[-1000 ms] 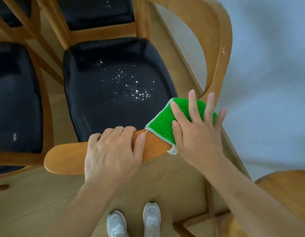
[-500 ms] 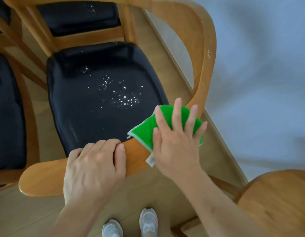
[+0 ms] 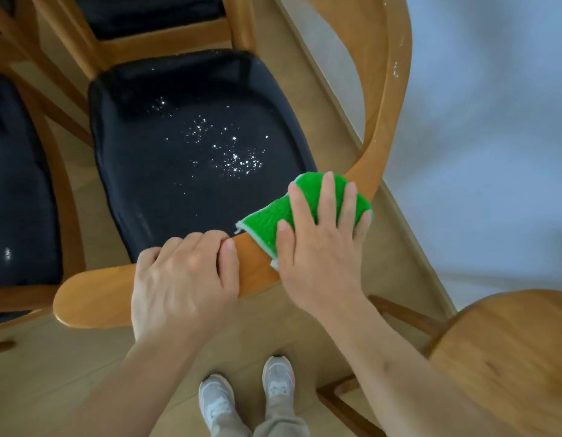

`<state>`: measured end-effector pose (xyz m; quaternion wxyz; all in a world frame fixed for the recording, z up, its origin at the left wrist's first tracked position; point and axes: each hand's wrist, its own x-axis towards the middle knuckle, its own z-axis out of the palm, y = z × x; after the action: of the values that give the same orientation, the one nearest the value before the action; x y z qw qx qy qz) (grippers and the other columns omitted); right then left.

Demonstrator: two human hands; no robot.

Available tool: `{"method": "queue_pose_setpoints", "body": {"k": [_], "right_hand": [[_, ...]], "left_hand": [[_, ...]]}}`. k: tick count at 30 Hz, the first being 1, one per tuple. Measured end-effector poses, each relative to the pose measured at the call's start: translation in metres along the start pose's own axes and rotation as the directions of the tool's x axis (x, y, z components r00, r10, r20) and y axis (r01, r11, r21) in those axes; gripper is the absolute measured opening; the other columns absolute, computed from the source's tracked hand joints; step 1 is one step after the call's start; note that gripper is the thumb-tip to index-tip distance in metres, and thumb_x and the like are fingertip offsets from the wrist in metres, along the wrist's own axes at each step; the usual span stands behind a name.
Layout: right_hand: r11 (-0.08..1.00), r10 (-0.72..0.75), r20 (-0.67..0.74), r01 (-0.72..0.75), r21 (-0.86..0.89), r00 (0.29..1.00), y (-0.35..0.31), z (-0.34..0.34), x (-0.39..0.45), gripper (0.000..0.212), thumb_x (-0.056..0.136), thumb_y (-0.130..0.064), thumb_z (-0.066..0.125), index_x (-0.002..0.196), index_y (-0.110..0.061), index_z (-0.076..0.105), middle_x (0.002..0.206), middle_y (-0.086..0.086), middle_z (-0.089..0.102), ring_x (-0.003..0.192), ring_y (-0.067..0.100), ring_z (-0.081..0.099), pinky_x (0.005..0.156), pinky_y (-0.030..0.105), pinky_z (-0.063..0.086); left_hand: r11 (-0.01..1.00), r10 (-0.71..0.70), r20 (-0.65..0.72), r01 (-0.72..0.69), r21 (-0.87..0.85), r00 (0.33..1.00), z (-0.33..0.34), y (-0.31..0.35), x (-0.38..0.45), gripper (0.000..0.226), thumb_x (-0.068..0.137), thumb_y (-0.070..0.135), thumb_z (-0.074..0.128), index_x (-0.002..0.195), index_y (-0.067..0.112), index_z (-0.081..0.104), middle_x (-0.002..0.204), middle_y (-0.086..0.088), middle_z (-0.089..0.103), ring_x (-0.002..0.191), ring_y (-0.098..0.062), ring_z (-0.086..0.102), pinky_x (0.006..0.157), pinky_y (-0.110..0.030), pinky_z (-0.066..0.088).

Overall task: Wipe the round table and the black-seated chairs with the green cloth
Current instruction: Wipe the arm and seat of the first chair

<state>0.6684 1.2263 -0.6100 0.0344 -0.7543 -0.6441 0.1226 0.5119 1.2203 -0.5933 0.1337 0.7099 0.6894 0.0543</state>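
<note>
Chair-cleaning under way: the right hand [image 3: 320,244], fingers spread flat, presses the fluffy green cloth [image 3: 286,216] onto the curved wooden backrest [image 3: 93,298] at its right bend, while the left hand [image 3: 182,279] curls over the rail, steadying it. White specks [image 3: 229,152] dot the black padded seat [image 3: 191,146], likely the next surface to wipe.

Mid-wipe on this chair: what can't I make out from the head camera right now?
- Chair backrest under the green cloth: hidden by the cloth and the right hand, so its cleanliness is unknown.
- Left hand fingertips: curled over the rail's far edge, out of sight.
- White specks on the black seat: too small to identify.
- Neighbouring chairs: cut off by the left and top edges.
- Round wooden surface: cut off at the bottom right.
</note>
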Motion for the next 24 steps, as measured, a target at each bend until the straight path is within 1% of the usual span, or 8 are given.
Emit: {"method": "queue_pose_setpoints", "body": {"k": [4,8,10,13,16,18,21,24], "right_hand": [[0.997,-0.019,-0.017,0.02,0.069,1.0,-0.014,0.009,-0.02,0.061,0.098,-0.045,0.018,0.155,-0.024,0.017,0.162,0.011,0.014,0.149,0.038,0.005,0.115,0.058,0.005],[0.994,0.068,-0.03,-0.065,0.092,0.997,0.004,0.005,0.012,0.064,0.097,-0.046,0.013,0.156,-0.023,0.004,0.164,0.007,0.003,0.149,0.034,-0.004,0.117,0.055,0.003],[0.986,0.145,-0.022,-0.142,0.093,0.989,0.022,-0.001,0.045,0.062,0.1,-0.044,0.016,0.156,-0.023,0.001,0.164,0.005,-0.004,0.149,0.034,-0.01,0.118,0.054,0.002],[0.979,0.193,-0.006,-0.192,0.065,0.981,0.047,-0.014,0.092,0.059,0.103,-0.04,0.022,0.156,-0.019,0.006,0.164,0.003,-0.011,0.148,0.034,-0.014,0.12,0.055,0.007],[0.987,0.156,-0.02,-0.155,0.045,0.988,0.057,-0.018,0.111,0.059,0.103,-0.036,0.025,0.156,-0.016,0.009,0.164,0.004,-0.01,0.148,0.035,-0.013,0.12,0.055,0.01],[0.988,0.146,-0.04,-0.144,0.058,0.988,0.056,-0.016,0.105,0.058,0.103,-0.033,0.027,0.156,-0.014,0.01,0.164,0.005,-0.008,0.149,0.035,-0.011,0.121,0.052,0.008],[0.967,0.216,-0.076,-0.202,0.158,0.974,0.044,-0.008,0.083,0.06,0.103,-0.033,0.027,0.156,-0.014,0.005,0.164,0.006,-0.005,0.149,0.034,-0.01,0.121,0.045,0.003],[0.915,0.319,-0.128,-0.27,0.3,0.939,0.022,-0.001,0.055,0.063,0.103,-0.032,0.028,0.155,-0.008,0.001,0.164,0.011,-0.003,0.149,0.034,-0.006,0.121,0.045,-0.001]], "left_hand": [[1.0,0.004,-0.044,-0.002,0.026,0.999,0.002,0.001,0.0,0.031,0.094,0.038,0.03,0.082,0.03,0.058,0.074,0.011,0.061,0.068,-0.015,0.055,0.07,-0.035,0.035],[0.999,-0.001,-0.075,0.004,0.032,0.997,0.004,0.0,0.0,0.03,0.093,0.037,0.034,0.088,0.03,0.063,0.078,0.011,0.065,0.073,-0.017,0.059,0.073,-0.037,0.038],[1.0,0.006,-0.076,-0.004,0.024,0.997,0.004,0.001,0.0,0.031,0.094,0.037,0.034,0.087,0.029,0.064,0.077,0.011,0.064,0.071,-0.016,0.058,0.074,-0.037,0.039],[1.0,0.007,-0.064,-0.007,0.001,0.998,0.003,0.0,-0.001,0.033,0.095,0.035,0.033,0.089,0.027,0.065,0.079,0.01,0.065,0.073,-0.017,0.059,0.077,-0.038,0.038],[1.0,0.003,-0.044,-0.004,-0.003,0.999,0.002,0.001,-0.001,0.036,0.096,0.036,0.031,0.091,0.026,0.065,0.081,0.008,0.066,0.076,-0.018,0.059,0.079,-0.038,0.037],[1.0,0.002,-0.034,-0.002,0.001,0.999,0.002,0.001,-0.001,0.037,0.096,0.036,0.03,0.091,0.025,0.065,0.079,0.008,0.064,0.075,-0.018,0.058,0.079,-0.038,0.037],[1.0,0.01,-0.037,-0.01,-0.004,0.999,0.002,0.0,-0.001,0.037,0.097,0.036,0.029,0.09,0.025,0.063,0.075,0.009,0.06,0.071,-0.017,0.055,0.078,-0.038,0.037],[1.0,0.018,-0.048,-0.018,-0.007,0.999,0.003,0.001,-0.001,0.037,0.097,0.036,0.029,0.089,0.024,0.063,0.074,0.008,0.058,0.07,-0.018,0.054,0.078,-0.039,0.037]]}}
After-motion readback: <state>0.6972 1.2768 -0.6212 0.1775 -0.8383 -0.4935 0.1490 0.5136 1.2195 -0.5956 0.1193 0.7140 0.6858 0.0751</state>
